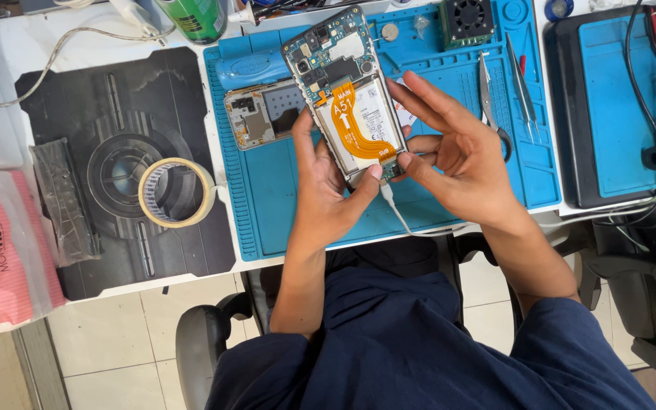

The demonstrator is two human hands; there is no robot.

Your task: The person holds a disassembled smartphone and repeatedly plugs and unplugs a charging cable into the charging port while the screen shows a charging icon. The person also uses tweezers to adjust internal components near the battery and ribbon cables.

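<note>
Head view. We hold an opened smartphone (347, 91) with its back cover off, raised above the blue work mat (267, 197). Our left hand (324, 193) grips the lower left edge of the phone, fingers clamped on its frame, thumb pressing at the bottom end. Our right hand (457, 152) supports the right edge with its fingers spread apart, the fingertips resting against the frame beside the orange flex cable (354, 125). A white cable (395, 212) hangs from the phone's bottom end, between both sets of fingers.

We judge the step in hand to be work at the bottom connector with the board exposed. The next move calls for a steady grip on the frame and light pressure, clear of the flex cable.

Left of the left fingers lies a removed phone frame (261, 114). Right of the right fingers lie pliers (489, 102) and tweezers (521, 87). Well left sits a tape roll (176, 192) on the counter (9, 45). The hanging cable may snag.
</note>
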